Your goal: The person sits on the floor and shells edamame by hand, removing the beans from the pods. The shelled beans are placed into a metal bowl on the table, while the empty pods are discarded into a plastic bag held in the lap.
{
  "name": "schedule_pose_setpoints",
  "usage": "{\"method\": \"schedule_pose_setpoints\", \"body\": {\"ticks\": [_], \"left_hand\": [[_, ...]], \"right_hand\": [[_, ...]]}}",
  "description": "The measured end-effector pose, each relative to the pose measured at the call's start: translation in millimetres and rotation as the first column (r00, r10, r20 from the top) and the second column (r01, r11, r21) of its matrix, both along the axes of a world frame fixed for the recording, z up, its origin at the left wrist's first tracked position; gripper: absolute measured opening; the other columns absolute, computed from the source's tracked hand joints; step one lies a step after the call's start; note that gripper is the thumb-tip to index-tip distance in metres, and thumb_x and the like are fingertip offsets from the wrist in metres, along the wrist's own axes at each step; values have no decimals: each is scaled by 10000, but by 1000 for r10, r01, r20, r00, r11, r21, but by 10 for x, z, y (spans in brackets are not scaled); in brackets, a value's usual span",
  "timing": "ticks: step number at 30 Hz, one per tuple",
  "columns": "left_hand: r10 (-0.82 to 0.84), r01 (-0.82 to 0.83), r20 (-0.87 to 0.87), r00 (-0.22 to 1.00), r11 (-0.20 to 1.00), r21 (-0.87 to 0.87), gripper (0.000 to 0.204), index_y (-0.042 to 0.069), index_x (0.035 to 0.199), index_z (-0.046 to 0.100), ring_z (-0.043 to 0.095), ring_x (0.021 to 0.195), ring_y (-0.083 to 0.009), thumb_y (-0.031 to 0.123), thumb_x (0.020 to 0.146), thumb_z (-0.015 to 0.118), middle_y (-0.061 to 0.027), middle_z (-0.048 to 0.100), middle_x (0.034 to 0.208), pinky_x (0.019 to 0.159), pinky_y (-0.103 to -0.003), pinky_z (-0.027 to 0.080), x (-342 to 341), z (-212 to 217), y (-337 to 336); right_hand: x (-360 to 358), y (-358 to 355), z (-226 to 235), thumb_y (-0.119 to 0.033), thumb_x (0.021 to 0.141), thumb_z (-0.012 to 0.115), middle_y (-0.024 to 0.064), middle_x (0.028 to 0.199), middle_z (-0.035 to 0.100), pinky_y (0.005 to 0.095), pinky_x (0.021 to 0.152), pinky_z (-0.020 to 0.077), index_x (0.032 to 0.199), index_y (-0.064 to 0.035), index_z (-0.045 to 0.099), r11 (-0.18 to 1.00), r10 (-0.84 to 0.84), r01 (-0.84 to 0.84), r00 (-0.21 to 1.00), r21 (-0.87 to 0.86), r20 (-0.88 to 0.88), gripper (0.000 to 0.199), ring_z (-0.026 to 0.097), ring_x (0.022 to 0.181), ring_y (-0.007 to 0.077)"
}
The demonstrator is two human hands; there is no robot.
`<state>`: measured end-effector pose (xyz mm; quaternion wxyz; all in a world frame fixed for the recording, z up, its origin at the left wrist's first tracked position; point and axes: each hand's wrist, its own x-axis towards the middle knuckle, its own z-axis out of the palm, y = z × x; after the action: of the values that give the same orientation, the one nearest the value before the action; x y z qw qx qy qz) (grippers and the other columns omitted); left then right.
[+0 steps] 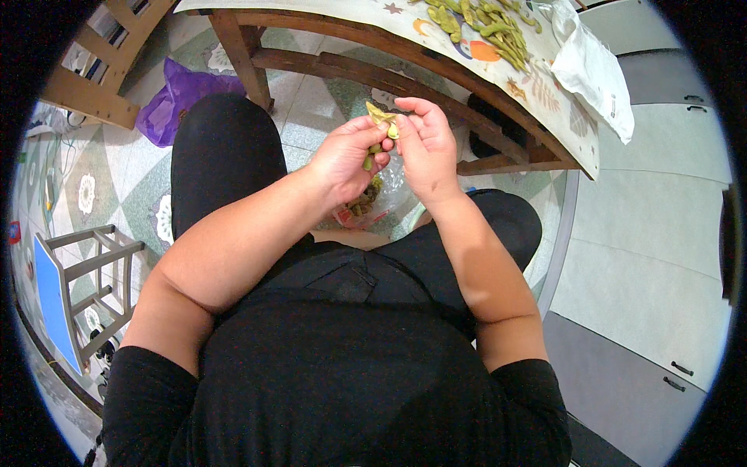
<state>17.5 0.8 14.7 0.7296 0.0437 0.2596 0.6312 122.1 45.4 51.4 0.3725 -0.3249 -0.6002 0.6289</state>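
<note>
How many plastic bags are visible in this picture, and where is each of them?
3. A purple bag lies on the floor by the table leg, a white bag hangs off the table edge, and a clear bag sits below the hands. Others may be hidden.

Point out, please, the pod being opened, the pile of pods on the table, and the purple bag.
pod (381,118): head view, its split upper half.
pile of pods (482,27): head view, its middle.
purple bag (175,105): head view, its crumpled middle.

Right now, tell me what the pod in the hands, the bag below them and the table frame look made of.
Pod: plant matter, a matte yellow-green split shell pinched between left hand and right hand. Bag: thin clear plastic, glossy and crinkled, with empty shells showing through. Table frame: wood, brown with visible grain, probably varnished.
</note>
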Motion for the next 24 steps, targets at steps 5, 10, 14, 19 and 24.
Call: {"method": "schedule_pose_setpoints", "body": {"ticks": [5,10,14,19,24], "left_hand": [[23,-24,-38,999,1000,-17,53,45,868,494,452,621,-68,60,823,471,-26,508,762,496,-170,362,16,111,1],[50,-52,-37,998,995,-83,69,52,880,498,456,602,-65,82,818,496,-23,515,753,451,-164,347,-6,29,4],[15,-18,-31,999,995,-102,89,52,889,500,466,598,-66,100,815,510,-19,526,727,441,-162,340,-36,18,11],[17,-27,-86,996,993,-115,113,55,905,513,475,622,-64,119,812,517,-11,535,733,472,-167,343,-36,46,5],[26,-43,-140,990,992,-121,172,54,969,522,481,660,-71,141,823,497,4,543,765,511,-183,355,-26,81,4]], "right_hand": [[31,40,-76,-38,843,441,30,755,531,170,580,396,1072,-29,401,989,-13,-8,989,145,146,232,478,635,53],[68,57,-59,-27,836,451,30,751,534,173,591,390,1080,-35,400,958,-61,-16,964,287,258,250,470,645,49],[67,42,-15,-42,801,492,66,674,554,241,553,427,1056,-46,424,930,-111,-18,938,367,329,264,541,598,120],[69,49,-89,-44,779,509,85,627,556,283,541,453,1054,-68,432,919,-108,-48,924,391,368,287,587,588,158],[75,63,-81,-28,776,511,76,625,543,269,542,457,1063,-61,424,902,-127,-77,894,425,430,302,575,577,136]]}}
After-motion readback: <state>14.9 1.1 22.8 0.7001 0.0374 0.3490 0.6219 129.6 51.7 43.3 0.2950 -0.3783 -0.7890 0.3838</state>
